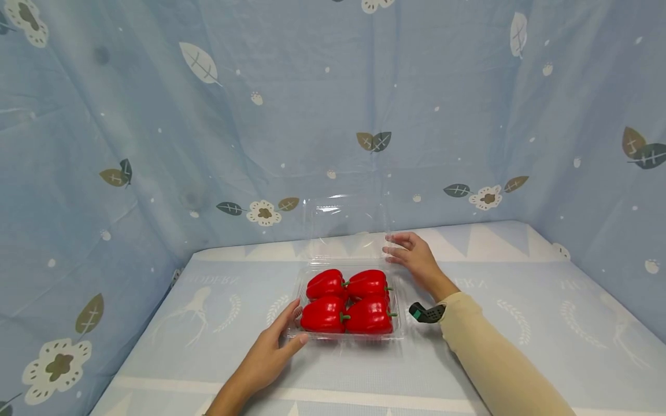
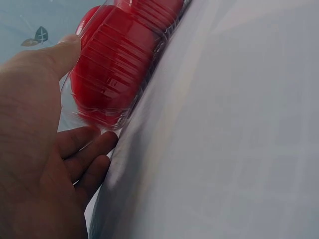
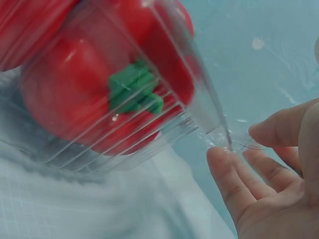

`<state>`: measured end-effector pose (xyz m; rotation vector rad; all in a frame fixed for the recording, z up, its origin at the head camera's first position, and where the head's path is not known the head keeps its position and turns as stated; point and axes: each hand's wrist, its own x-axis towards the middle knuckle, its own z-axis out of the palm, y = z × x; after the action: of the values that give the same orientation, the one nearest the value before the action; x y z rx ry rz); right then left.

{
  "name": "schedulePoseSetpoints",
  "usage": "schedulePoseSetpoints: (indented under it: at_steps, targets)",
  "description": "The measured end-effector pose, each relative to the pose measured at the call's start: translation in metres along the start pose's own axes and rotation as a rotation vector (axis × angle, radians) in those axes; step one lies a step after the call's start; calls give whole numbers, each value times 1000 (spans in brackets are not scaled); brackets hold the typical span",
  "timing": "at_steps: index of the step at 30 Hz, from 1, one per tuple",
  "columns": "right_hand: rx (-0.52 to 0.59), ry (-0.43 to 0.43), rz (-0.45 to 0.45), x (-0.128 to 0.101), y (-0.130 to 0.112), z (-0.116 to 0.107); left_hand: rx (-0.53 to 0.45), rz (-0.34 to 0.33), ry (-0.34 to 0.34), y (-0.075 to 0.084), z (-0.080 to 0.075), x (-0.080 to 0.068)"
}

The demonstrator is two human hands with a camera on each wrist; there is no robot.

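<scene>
Several red bell peppers [image 1: 369, 315] with green stems lie in two rows in a clear plastic clamshell box [image 1: 398, 329]. Its transparent lid [image 1: 346, 228] stands raised at the back. My left hand [image 1: 265, 355] holds the box's front left corner, thumb at the front rim and fingers along the left side. In the left wrist view the thumb [image 2: 67, 52] overlaps the rim and the other fingers sit low by the corner. My right hand [image 1: 416, 260] pinches the lid's right edge near the hinge; the right wrist view shows clear plastic between thumb and fingertips [image 3: 219, 154].
The box stands on a table with a pale printed cloth [image 1: 208, 335]. Blue fabric [image 1: 333, 115] with leaves and flowers hangs behind and at both sides. A black strap [image 1: 426, 313] with a green patch shows at the right wrist, beside the beige sleeve [image 1: 484, 346].
</scene>
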<state>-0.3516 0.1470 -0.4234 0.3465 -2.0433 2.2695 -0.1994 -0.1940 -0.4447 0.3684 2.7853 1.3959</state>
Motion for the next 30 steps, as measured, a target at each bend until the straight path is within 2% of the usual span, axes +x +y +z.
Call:
schedulePoseSetpoints:
  at_steps: [6, 10, 15, 23, 30]
  targets:
    - [-38, -60, -98, -4, -7, -1, -1, -5, 1, 0, 0, 1]
    - [-25, -82, -131, -7, -12, -2, 6, 4, 7, 0, 0, 2]
    - [-15, -59, -112, -9, -18, -1, 9, -15, 0, 0, 0, 3]
    - [80, -70, -82, -17, -31, 4, 4, -36, 1, 1, -1, 3]
    - [50, -69, -108, -23, -35, 4, -6, -17, -6, 2, -1, 3]
